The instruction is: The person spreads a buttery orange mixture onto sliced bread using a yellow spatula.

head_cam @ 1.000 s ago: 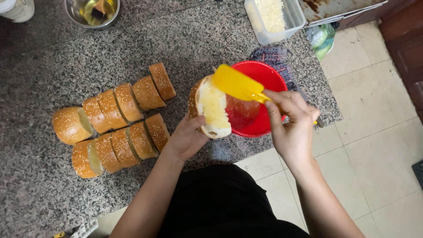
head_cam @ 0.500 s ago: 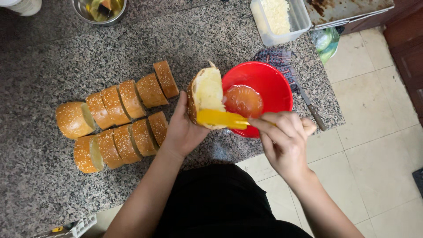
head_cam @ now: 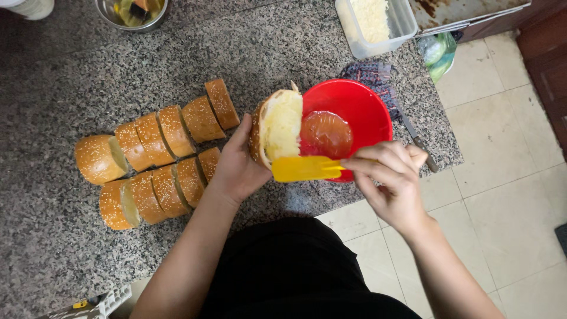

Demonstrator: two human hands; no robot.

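Bun half (head_cam: 277,127) cut face up in left hand (head_cam: 236,168) grip, yellow spatula (head_cam: 306,168) pinched by right hand (head_cam: 393,183), beside red bowl (head_cam: 366,103)

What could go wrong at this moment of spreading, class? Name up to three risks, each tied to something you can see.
1. The red bowl stands near the counter's edge; a nudge from the right hand might tip it off.
2. The left hand holds the bun half tilted, so spread from the yellow spatula could drip.
3. A knife lies near the bowl.
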